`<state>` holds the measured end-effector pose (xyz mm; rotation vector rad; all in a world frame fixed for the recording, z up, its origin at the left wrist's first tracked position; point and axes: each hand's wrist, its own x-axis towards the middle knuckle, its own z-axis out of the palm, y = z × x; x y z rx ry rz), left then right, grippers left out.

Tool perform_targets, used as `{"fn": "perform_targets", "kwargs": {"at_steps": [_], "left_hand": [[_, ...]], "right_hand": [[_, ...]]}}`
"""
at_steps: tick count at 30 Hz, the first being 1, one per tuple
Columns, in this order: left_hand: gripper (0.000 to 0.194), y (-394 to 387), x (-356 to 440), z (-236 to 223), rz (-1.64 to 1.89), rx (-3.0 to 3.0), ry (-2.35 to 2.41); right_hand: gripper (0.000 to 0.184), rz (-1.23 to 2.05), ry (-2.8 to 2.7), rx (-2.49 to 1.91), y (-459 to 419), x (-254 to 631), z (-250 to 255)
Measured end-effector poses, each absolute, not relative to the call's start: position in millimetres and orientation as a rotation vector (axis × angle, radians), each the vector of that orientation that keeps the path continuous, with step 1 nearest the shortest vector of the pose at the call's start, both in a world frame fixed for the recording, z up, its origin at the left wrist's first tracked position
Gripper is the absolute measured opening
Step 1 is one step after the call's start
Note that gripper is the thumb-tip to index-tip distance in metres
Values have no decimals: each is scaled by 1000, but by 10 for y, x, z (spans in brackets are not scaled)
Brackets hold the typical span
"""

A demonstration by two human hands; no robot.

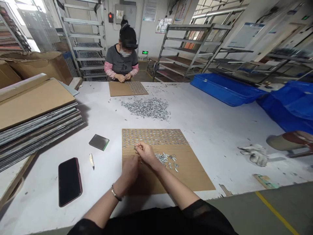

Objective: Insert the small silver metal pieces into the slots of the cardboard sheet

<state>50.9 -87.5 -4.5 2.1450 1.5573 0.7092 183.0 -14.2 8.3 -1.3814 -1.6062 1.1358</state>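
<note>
A brown cardboard sheet (190,176) lies on the white table before me, its far part covered with rows of small grey metal pieces (151,136). My right hand (146,153) pinches one small leaf-shaped metal piece (135,147) over the left end of the nearest row. Just below and to the left, my left hand (130,168) is closed with curled fingers; whatever it holds is hidden. A loose little heap of the same metal pieces (161,158) sits on the sheet, right of my hands.
Beyond the sheet spreads a large pile of metal pieces (148,108). A co-worker (122,62) handles another cardboard sheet (119,89) opposite. Left are a phone (69,182), a small knife (91,161), a dark block (98,142) and stacked boards (36,120). Blue bins (225,89) stand right.
</note>
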Motion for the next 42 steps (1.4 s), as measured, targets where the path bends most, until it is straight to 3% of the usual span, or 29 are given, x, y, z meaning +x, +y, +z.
{"fn": "perform_targets", "kwargs": {"at_steps": [3, 6, 9, 13, 17, 22, 27, 31, 38, 42], "left_hand": [[18, -814, 155, -37, 979, 1785, 1585], [18, -737, -54, -82, 1195, 1324, 1532], [28, -686, -101, -170, 1255, 1019, 1401], [29, -694, -66, -221, 1256, 1053, 1360], [24, -745, -39, -166, 1287, 1103, 1405], [15, -811, 32, -50, 1312, 1265, 1542], [19, -858, 141, 14, 1294, 1662, 1476], [23, -861, 120, -1, 1264, 1826, 1357], [16, -797, -65, -56, 888, 2014, 1688], [21, -775, -81, -103, 773, 2037, 1680]], "right_hand": [[21, 1206, -1520, -1435, -130, 1561, -21], [19, 967, -1657, -1515, -114, 1424, -56], [18, 685, -1856, -1619, -75, 1394, -21], [18, 584, -1963, -1666, -58, 1419, 57], [14, 846, -1748, -1509, -214, 1481, 134], [34, 1438, -1394, -1299, -536, 1516, 211], [33, 1555, -970, -1212, -662, 1512, 184], [32, 1589, -1080, -1259, -595, 1655, 157], [17, 598, -2172, -1535, -236, 1889, 219], [23, 393, -2443, -1593, -218, 1855, 160]]}}
